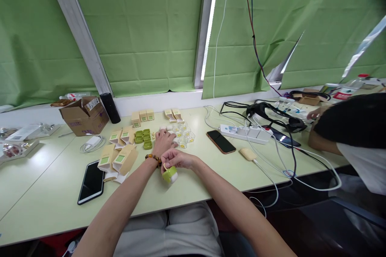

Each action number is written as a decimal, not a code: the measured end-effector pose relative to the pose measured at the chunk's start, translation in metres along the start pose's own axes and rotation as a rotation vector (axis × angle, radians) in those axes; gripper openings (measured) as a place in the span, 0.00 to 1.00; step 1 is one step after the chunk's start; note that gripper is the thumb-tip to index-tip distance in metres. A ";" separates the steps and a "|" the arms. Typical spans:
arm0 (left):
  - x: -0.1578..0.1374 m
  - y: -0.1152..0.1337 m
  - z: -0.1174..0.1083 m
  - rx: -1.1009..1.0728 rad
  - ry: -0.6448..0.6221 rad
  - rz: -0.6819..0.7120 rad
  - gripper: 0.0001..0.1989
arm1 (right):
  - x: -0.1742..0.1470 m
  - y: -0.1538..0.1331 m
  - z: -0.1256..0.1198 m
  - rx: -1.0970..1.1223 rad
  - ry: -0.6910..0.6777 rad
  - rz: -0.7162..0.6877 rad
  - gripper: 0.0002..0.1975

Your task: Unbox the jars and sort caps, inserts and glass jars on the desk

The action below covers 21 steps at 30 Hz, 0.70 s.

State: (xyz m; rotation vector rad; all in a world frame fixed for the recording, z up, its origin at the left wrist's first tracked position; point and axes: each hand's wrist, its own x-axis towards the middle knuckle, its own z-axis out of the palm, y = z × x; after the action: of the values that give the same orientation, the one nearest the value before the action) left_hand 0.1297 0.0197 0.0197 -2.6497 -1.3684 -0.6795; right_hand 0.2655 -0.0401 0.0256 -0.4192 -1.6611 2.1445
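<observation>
A small green piece with a white rounded end is held above the near part of a pale surface, pinched between the thumb and fingers of the right hand. The left hand is laid palm down, slightly farther away, beside clear cups with yellow centres; whether anything is gripped beneath it cannot be told. To its left, green open containers and tan cartons are grouped.

The green piece is judged to be light and stiff, probably smooth plastic (a little slippery, perhaps), and best taken by its green sides, with the white end left free. The clear cups are likely to be light and easily tipped.

Green labels are seen on the cartons, purple print and a white label on the far-left cardboard box, and a red label on a far-right bottle; no wording can be read.
</observation>
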 end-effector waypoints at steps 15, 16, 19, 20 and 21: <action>0.005 -0.013 0.005 -0.187 -0.007 -0.060 0.21 | 0.001 0.000 0.001 -0.004 -0.004 0.005 0.18; 0.005 -0.013 0.005 -0.171 -0.013 -0.051 0.21 | 0.001 -0.001 0.002 -0.007 -0.004 0.002 0.18; 0.006 -0.012 0.003 -0.126 -0.022 -0.039 0.20 | 0.000 -0.002 0.003 -0.008 -0.001 -0.004 0.19; 0.005 -0.011 0.002 -0.119 -0.024 -0.037 0.20 | 0.000 -0.002 0.004 -0.007 0.001 -0.004 0.19; 0.005 -0.011 0.001 -0.117 -0.023 -0.035 0.20 | 0.000 -0.003 0.004 -0.006 0.002 -0.003 0.19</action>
State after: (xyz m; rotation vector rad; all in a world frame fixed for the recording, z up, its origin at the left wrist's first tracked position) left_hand 0.1239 0.0305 0.0191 -2.7370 -1.4268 -0.7574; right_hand 0.2641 -0.0425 0.0291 -0.4200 -1.6659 2.1370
